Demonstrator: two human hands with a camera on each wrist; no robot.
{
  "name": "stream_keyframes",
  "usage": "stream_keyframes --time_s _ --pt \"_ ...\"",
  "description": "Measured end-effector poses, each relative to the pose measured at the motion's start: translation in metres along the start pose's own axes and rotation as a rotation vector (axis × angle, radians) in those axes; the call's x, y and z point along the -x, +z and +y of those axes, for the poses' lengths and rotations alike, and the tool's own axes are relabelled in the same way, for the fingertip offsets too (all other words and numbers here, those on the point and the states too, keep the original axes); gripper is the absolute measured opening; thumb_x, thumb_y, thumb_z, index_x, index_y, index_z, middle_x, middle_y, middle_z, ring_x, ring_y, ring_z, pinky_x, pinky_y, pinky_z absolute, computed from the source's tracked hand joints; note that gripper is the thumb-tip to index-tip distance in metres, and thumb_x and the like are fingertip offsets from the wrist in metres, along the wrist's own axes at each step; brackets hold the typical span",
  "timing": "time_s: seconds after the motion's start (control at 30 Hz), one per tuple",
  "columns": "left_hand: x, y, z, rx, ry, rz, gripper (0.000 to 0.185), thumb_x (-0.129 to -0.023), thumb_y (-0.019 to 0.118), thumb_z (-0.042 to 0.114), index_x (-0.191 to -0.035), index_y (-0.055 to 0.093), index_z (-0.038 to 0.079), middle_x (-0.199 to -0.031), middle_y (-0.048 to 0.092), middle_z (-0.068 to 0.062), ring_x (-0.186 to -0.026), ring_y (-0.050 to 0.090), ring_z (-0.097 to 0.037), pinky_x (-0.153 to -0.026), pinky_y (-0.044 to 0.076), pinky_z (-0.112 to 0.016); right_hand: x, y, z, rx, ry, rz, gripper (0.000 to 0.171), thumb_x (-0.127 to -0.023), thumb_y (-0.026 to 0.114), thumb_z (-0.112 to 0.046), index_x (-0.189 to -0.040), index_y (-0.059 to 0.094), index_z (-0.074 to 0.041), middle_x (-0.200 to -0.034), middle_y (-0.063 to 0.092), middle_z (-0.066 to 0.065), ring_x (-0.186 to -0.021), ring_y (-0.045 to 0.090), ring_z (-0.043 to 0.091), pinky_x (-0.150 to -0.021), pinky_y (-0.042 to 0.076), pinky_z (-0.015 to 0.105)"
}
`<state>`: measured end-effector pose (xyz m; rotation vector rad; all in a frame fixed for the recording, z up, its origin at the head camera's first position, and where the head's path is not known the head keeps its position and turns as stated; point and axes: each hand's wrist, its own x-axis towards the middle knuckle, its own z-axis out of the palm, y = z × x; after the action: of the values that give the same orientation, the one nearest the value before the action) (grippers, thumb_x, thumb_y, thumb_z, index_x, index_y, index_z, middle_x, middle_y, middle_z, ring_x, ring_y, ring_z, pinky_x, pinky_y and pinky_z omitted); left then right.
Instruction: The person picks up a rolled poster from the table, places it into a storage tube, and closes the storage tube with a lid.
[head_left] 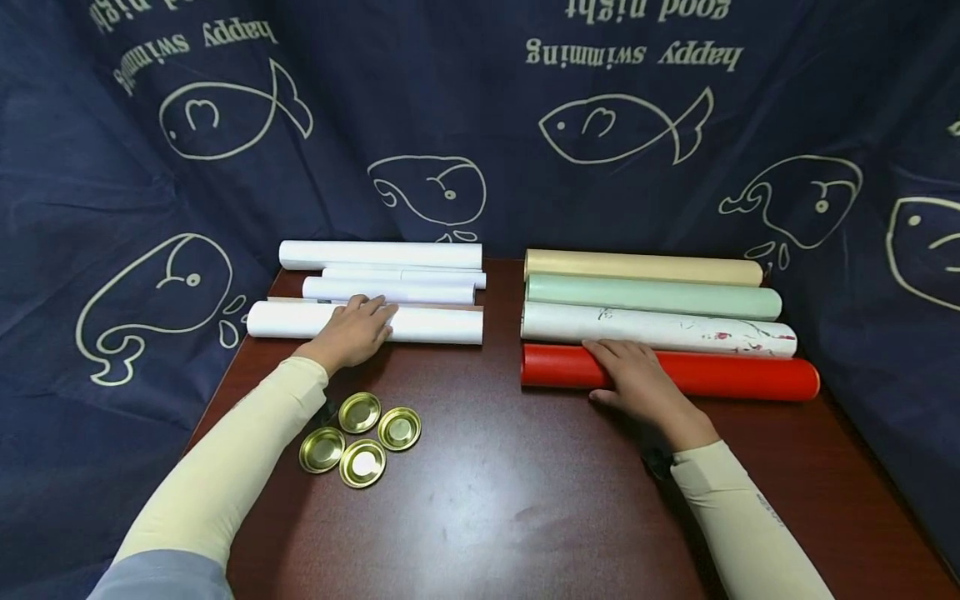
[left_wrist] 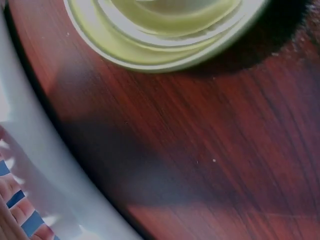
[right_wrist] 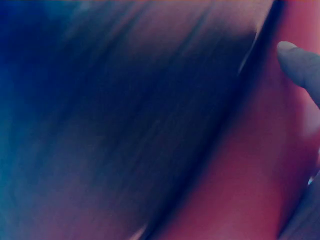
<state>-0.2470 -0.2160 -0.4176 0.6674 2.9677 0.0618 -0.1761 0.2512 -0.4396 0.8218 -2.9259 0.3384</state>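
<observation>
My left hand [head_left: 356, 333] rests on the front white paper roll [head_left: 442, 325] on the left side, its fingers laid over the top. In the left wrist view, fingertips [left_wrist: 22, 210] show past the white roll's edge. On the right, my right hand [head_left: 637, 379] lies across the red roll [head_left: 735, 375], fingers forward and thumb at the near side. A thumb or finger tip [right_wrist: 295, 62] touches the red surface in the right wrist view. Behind the red roll lie a white flower-patterned roll [head_left: 675, 327], a pale green roll [head_left: 652, 296] and a beige roll [head_left: 645, 267].
More white rolls [head_left: 378, 254] lie behind the left hand's roll. Several small gold dishes [head_left: 362, 463] sit near the left forearm on the dark red-brown table [head_left: 510, 500]. A navy curtain [head_left: 495, 108] with fish drawings hangs behind and at both sides.
</observation>
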Motion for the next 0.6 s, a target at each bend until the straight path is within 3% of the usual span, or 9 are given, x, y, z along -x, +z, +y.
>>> stream_keyframes --time_s 0.3,0.6 --pt "-0.0086 0.006 -0.0011 0.054 -0.032 -0.049 0.052 -0.107 0.034 0.027 -0.154 0.033 0.007 -0.158 0.028 -0.021 -0.147 0.013 -0.044 -0.109 0.023 -0.065 -0.0003 0.0037 0.0035 -0.042 0.019 -0.018 0.077 -0.08 0.084 -0.023 -0.145 0.047 -0.004 -0.137 0.053 0.023 -0.127 0.045 0.045 -0.107 0.025 0.064" --pt "-0.009 0.0044 0.0026 0.063 -0.038 -0.052 0.052 -0.106 0.035 0.025 -0.152 0.035 0.004 -0.157 0.031 -0.02 -0.146 0.022 -0.041 -0.107 0.025 -0.065 -0.0023 0.002 0.0032 -0.032 0.018 -0.017 0.078 -0.08 0.084 -0.024 -0.145 0.047 -0.004 -0.137 0.053 0.024 -0.127 0.045 0.046 -0.107 0.025 0.065"
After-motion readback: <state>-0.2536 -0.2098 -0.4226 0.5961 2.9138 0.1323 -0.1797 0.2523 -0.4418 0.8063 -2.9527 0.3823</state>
